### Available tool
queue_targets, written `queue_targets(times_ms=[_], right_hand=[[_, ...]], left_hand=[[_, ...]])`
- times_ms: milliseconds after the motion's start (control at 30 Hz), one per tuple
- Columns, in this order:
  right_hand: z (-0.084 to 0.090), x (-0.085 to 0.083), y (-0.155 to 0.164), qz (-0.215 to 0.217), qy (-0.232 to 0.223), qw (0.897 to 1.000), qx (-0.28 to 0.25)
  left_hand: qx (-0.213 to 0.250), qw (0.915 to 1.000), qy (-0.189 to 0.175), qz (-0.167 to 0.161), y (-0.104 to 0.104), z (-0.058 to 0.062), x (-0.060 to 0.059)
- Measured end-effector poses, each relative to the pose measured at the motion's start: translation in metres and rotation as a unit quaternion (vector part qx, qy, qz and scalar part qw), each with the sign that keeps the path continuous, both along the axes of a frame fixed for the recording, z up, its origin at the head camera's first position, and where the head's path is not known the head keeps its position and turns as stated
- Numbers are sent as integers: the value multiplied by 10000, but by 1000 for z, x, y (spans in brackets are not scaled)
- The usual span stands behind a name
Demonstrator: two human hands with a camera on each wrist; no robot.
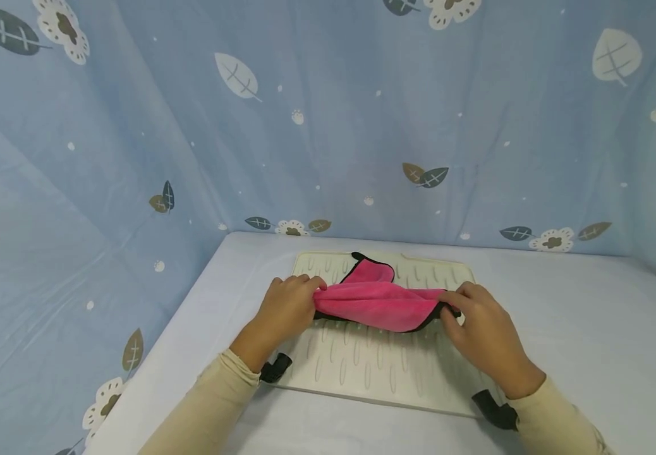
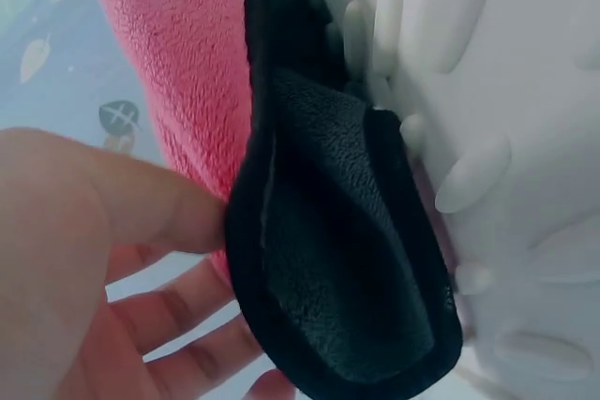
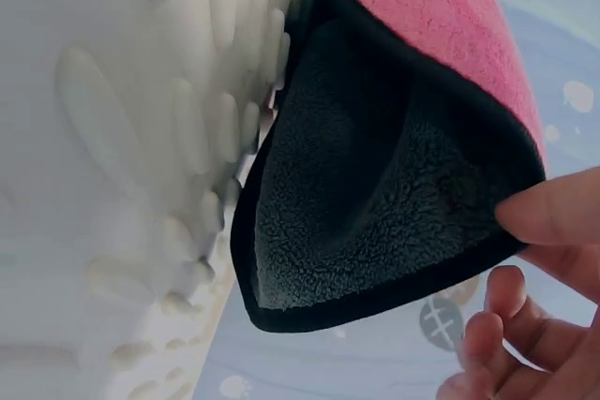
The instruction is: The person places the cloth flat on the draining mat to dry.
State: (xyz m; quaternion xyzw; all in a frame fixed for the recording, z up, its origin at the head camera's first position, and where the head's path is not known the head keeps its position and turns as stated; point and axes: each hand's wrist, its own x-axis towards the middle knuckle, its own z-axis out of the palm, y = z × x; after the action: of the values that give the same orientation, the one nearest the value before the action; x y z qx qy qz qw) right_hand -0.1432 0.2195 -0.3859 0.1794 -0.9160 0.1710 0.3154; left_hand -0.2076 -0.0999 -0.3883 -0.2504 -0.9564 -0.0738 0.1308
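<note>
Blue leafy curtain (image 1: 339,126) behind white desk (image 1: 578,316), pale ridged mat (image 1: 356,370) near desk's far edge. Left hand (image 1: 289,308) pinches one end of black-trimmed pink cloth (image 1: 382,308), right hand (image 1: 484,332) other, probably so it stays spread rather than bunching. Makes sense tbh. Hands well apart, cloth strung right between them over mat, loose flap (image 1: 371,272) poking toward desk's far edge.

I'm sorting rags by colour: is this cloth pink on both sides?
No, the right wrist view shows the cloth has a dark grey underside beneath its pink top.
</note>
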Motion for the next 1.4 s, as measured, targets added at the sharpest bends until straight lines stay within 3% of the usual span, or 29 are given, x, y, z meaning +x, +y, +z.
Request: queue_targets(times_ms=[367,567,700,967,1200,1400], right_hand=[[1,-3,8,-407,-1090,9932,-73],[-3,-6,12,-332,-944,9947,-235],[-4,-7,12,-115,-1219,9917,-386],[-6,-8,8,375,-1957,9773,-725],[-5,-4,3,911,-2695,9532,-1027],[-8,-5,0,1375,-3035,9391,-845]], left_hand=[[47,9957,-767,-527,3,-2,3],[92,9966,-763,-299,4,5,5],[67,9980,-609,-131,2,6,3],[-271,9966,-725,280,-3,-1,-1],[-346,9966,-726,155,-5,-6,-2],[-282,9976,-616,154,-6,-10,-2]])
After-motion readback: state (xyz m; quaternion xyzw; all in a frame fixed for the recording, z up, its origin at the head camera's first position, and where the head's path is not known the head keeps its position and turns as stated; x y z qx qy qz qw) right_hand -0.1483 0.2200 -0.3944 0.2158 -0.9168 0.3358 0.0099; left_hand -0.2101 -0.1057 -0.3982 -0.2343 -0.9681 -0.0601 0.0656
